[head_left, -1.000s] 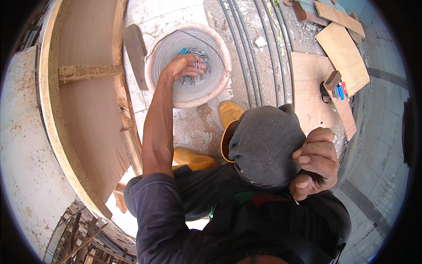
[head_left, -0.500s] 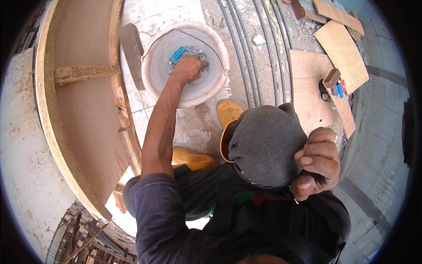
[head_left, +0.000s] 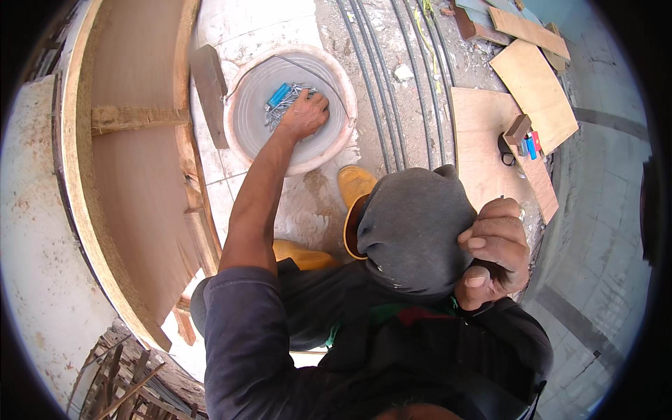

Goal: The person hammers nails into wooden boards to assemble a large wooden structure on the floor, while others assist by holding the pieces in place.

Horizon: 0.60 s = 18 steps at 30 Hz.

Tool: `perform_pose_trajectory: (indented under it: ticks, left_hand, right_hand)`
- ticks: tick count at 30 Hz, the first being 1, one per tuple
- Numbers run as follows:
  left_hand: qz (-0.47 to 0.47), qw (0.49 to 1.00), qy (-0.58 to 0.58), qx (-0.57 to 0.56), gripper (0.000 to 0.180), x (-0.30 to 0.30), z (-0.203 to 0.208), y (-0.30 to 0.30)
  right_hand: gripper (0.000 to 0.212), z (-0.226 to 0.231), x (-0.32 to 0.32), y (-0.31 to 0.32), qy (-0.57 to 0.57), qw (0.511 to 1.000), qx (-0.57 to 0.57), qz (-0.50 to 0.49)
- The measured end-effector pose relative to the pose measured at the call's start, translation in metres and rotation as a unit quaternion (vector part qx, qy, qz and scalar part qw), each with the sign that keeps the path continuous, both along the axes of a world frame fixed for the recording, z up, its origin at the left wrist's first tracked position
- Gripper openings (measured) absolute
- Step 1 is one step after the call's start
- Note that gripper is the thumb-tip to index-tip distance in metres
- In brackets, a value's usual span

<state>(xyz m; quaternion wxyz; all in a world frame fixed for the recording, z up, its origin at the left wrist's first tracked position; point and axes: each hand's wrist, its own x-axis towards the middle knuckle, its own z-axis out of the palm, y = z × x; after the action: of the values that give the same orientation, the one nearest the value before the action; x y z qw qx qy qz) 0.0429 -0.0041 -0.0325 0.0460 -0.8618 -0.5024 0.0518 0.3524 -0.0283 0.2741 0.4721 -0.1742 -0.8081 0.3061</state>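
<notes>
"where are the nails point(head_left: 278, 115)?"

"heaped in the bottom of the pale bucket point(head_left: 250, 108), beside a blue object point(head_left: 278, 95); its round wall probably keeps them from scattering."

"and the hands?"

"the left hand point(head_left: 306, 117) bends over the heap's right side, likely so the fingers reach in; i cannot tell whether they grip any. the right hand point(head_left: 498, 248) is near the grey knee point(head_left: 416, 234), fingers curled toward the thumb, maybe around something small; i cannot tell."

"any labels?"

"none readable; the red and blue items point(head_left: 531, 147) are too small."
</notes>
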Motion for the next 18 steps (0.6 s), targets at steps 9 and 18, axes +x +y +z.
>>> perform_pose_trajectory:
  ticks: [9,18]
  left_hand:
    - [0.154,0.963,-0.208,-0.079,0.013,-0.005,0.021,0.010]
    - [0.352,0.459,-0.737,-0.350,0.027,-0.059,0.092,0.002]
  right_hand:
    - [0.027,0.009,0.009,0.003,-0.043,0.998,-0.036,0.021]
    - [0.026,0.007,-0.006,0.000,-0.004,0.997,-0.058,0.055]
